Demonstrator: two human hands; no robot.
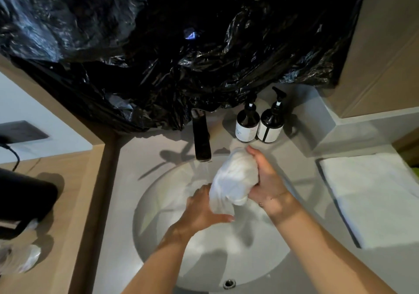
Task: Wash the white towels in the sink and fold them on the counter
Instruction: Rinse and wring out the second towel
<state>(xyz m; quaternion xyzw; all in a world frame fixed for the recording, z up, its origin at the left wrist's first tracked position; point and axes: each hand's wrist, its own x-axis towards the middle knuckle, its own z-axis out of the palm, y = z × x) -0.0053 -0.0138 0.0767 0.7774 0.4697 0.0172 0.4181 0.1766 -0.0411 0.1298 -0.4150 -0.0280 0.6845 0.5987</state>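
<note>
A bunched white towel point(233, 180) hangs over the round white sink point(158, 237), just right of the water stream from the dark faucet point(201, 141). My right hand point(265, 178) grips the upper part of the bundle from the right side. My left hand point(204, 209) holds its lower end from the left, thumb across the cloth. A second white towel point(371, 194) lies folded flat on the grey counter to the right of the sink.
Two dark pump bottles point(259, 121) stand behind the sink, right of the faucet. Black plastic sheeting point(181, 44) covers the wall above. A black object point(25, 200) and crumpled clear plastic point(20, 257) sit on the wooden ledge at left.
</note>
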